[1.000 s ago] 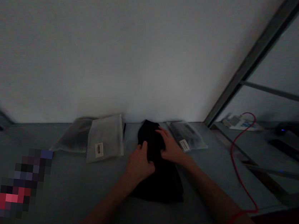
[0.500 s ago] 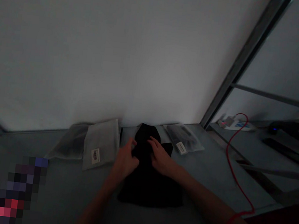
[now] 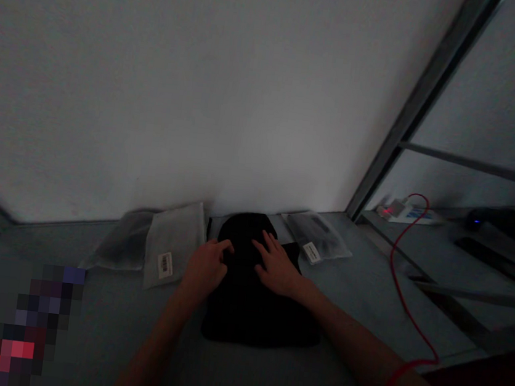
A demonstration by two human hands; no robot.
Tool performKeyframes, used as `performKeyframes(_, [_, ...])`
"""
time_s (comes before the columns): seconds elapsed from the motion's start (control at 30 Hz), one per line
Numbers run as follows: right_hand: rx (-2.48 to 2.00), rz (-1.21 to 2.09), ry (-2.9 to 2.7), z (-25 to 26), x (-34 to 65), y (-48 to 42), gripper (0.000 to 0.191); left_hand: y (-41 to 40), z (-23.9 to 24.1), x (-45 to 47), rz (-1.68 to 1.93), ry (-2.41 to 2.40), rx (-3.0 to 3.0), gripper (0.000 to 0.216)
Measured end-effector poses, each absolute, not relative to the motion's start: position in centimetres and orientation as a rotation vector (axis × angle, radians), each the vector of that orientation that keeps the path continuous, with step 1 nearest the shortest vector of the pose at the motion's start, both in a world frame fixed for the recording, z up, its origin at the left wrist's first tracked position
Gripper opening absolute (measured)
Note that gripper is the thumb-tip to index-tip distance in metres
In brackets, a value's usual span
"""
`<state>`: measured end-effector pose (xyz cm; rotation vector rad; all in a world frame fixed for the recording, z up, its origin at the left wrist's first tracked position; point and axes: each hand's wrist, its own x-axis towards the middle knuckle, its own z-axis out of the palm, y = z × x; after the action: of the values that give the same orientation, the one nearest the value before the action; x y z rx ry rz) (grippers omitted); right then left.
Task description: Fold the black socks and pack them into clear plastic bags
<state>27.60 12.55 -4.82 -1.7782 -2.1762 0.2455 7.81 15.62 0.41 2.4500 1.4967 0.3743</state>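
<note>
A black cloth piece (image 3: pixel 262 317), apparently a garment, lies spread on the grey table in front of me. Its narrower top end points to the wall, and the dark fabric hides its details. At its upper left edge, my left hand (image 3: pixel 206 269) has its fingers curled, closed on the cloth. My right hand (image 3: pixel 280 269) rests on the upper right part with fingers spread. Left of the cloth lies a frosted plastic bag (image 3: pixel 176 233) with a barcode label (image 3: pixel 165 265). A second clear bag (image 3: pixel 320 234) with dark contents is beyond my right hand.
Another translucent bag (image 3: pixel 124 243) lies at the far left. A white wall (image 3: pixel 204 88) rises behind the table (image 3: pixel 107 324). A red cable (image 3: pixel 395 270) runs over the right side and across my right forearm. Metal frame bars (image 3: pixel 423 106) stand at right.
My left hand has moved left, and the cloth's upper left edge has spread out that way. My right hand has flattened, its fingers wider apart, on the cloth.
</note>
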Motion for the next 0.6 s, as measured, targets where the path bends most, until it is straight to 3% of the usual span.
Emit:
performKeyframes(0.17, [-1.907,0.239,-2.155,-3.6,27.9,12.2,0.072,14.4,0.4,9.2,0.098,1.529,2.416,0.030])
performKeyframes(0.3, [-1.976,0.183,-2.146,-2.8,28.3,12.1,0.077,14.0,0.3,9.4,0.033,1.503,2.455,0.030])
performKeyframes(0.6, [-1.724,0.004,-2.100,-3.0,28.2,12.2,0.036,13.5,0.4,9.2,-0.099,1.448,2.558,0.025])
